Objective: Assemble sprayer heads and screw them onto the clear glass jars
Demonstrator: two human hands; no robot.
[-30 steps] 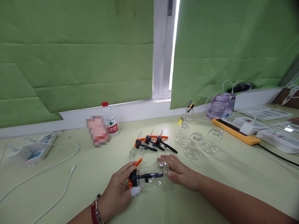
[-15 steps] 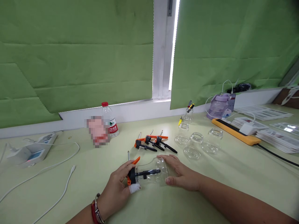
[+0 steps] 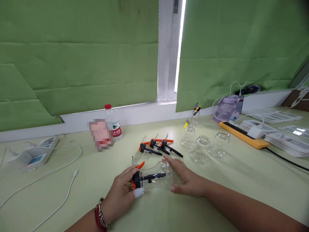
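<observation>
A clear bottle (image 3: 158, 185) lies on its side in front of me, fitted with a black-and-orange spray head (image 3: 136, 180) whose black tube runs inside it. My left hand (image 3: 123, 190), with white wrapping on the thumb, is closed around the spray head. At the bottle's base, my right hand (image 3: 185, 178) is open, thumb and fingers spread; whether it touches the bottle I cannot tell. Just beyond lie three more black-and-orange spray heads (image 3: 156, 145). Right of them stand three open clear bottles (image 3: 198, 157).
Screwdrivers (image 3: 196, 111) stand in a clear jar at the back. A water bottle (image 3: 116, 129) and a blurred pink item (image 3: 100, 133) are at back left. White cables (image 3: 65, 201) and a power strip (image 3: 38, 154) lie left; an orange power strip (image 3: 243, 135) and stacked white sheets (image 3: 289, 141) right.
My right hand's fingers have lifted slightly off the upper side of the bottle's base. The left hand and the bottle have hardly moved.
</observation>
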